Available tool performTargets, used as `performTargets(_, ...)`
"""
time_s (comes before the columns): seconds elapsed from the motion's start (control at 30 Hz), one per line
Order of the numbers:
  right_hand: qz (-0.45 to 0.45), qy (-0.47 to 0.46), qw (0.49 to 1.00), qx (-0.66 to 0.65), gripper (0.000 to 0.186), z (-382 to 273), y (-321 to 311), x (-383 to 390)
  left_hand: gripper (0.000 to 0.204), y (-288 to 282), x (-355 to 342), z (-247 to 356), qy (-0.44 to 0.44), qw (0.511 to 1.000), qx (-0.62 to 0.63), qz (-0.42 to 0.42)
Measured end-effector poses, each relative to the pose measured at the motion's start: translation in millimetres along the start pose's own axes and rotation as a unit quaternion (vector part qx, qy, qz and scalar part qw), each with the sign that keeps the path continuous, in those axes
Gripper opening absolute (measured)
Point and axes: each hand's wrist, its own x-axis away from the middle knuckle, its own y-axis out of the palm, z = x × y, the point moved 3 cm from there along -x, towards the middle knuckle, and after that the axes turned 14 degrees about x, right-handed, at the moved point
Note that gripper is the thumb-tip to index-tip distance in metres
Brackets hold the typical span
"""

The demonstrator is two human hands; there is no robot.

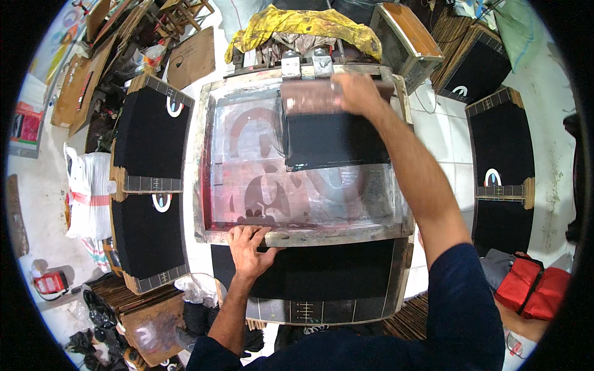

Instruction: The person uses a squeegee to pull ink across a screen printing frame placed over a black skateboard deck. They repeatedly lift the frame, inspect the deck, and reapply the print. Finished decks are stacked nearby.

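Note:
A framed printing screen (309,237) lies over a printing board, with a dark design showing on its mesh. My right hand (362,94) is closed on the top of a wide brown squeegee (309,98) at the screen's far side, slightly blurred. Below the squeegee a wide patch of black ink (337,142) covers part of the mesh. My left hand (249,250) grips the near rail of the frame, fingers over it and thumb below. Black material (303,269) on the board shows between the near rail and the board's edge.
Boards with black panels (151,235) stand at the left, and more black panels (504,148) at the right. Behind the screen are metal clamps (322,65) and a yellow cloth (303,28). A wooden cabinet (405,46) stands far right; a red bag (535,287) lies near right.

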Motion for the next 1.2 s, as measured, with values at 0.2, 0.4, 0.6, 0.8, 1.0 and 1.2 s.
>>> performTargets(0.2,0.189,0.026,0.982,-0.006,0.054,17.8,9.0,-43.2,0.051,-3.1,0.9,4.6,-0.017,1.0,0.008,0.008)
performTargets(0.4,0.258,0.204,0.941,-0.078,0.033,-62.1,-37.1,177.9,0.05,-12.5,-6.1,16.4,-0.029,1.0,0.006,-0.002)
performTargets(0.6,0.311,0.143,0.939,-0.04,0.038,-125.3,-113.4,279.2,0.063,-110.3,-52.0,82.8,0.017,0.997,-0.028,-0.064)
performTargets(0.8,0.459,0.125,0.879,0.024,0.036,-96.7,-248.7,184.3,0.057,-204.3,-51.8,56.8,0.127,0.927,-0.07,0.346)
performTargets(1.0,0.311,0.25,0.915,-0.059,0.057,-83.9,-341.2,128.9,0.044,-117.8,153.3,-226.8,-0.304,0.888,0.075,0.339)
performTargets(1.2,0.291,0.273,0.916,-0.04,0.051,-72.8,-379.4,86.1,0.046,51.0,465.8,-302.6,-0.591,0.728,0.341,0.061)
